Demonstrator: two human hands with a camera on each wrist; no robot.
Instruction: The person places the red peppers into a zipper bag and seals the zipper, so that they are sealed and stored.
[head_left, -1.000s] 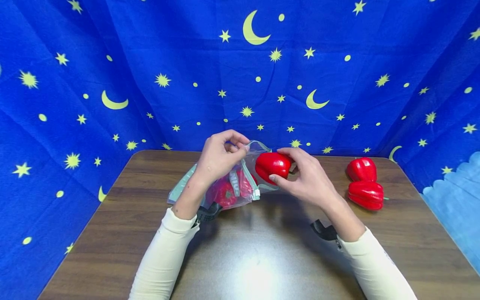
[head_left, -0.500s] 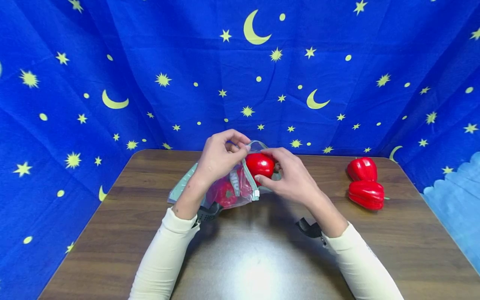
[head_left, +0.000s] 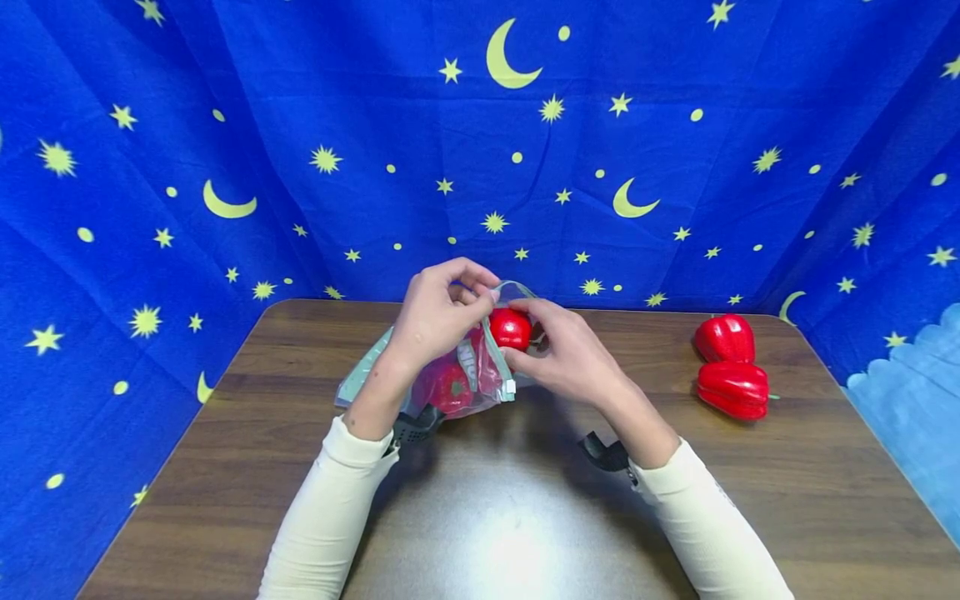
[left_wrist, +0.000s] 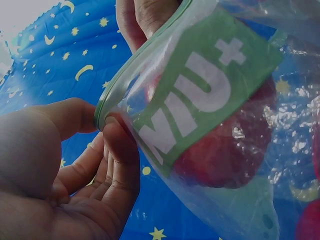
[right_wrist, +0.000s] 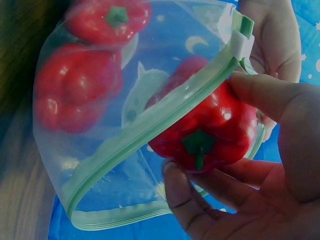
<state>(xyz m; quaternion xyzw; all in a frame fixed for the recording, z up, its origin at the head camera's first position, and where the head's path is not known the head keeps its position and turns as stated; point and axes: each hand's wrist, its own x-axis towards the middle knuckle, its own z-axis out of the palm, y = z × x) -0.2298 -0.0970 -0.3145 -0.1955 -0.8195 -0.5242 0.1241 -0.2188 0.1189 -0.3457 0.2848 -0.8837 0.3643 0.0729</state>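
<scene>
Left hand (head_left: 438, 312): thumb and fingertips pinch the rim of a clear zip bag (head_left: 363, 367) at the far side of its mouth. Right hand (head_left: 570, 354): thumb and fingers clamped around a red pepper (right_wrist: 220, 125), gripping near the stem end. That pepper sits in the bag mouth, partly inside: bottom end past the near rim, green stem facing outward.

Two more red peppers inside the bag, one (right_wrist: 75, 87) right beside the other (right_wrist: 107, 20), seen through the plastic. Could be more deeper in; glare and the left hand make the count hard to confirm. White slider (right_wrist: 241, 46) at one end of the green zip. Green label (left_wrist: 210, 85) on the bag reads "NIU+".

Two loose red peppers on the brown table (head_left: 225, 500), to the right and well apart from the bag: rear one (head_left: 723, 339) touches front one (head_left: 732, 389). White sleeves (head_left: 330, 508) on both arms. Behind: blue cloth (head_left: 420, 125) with yellow moons and stars.
</scene>
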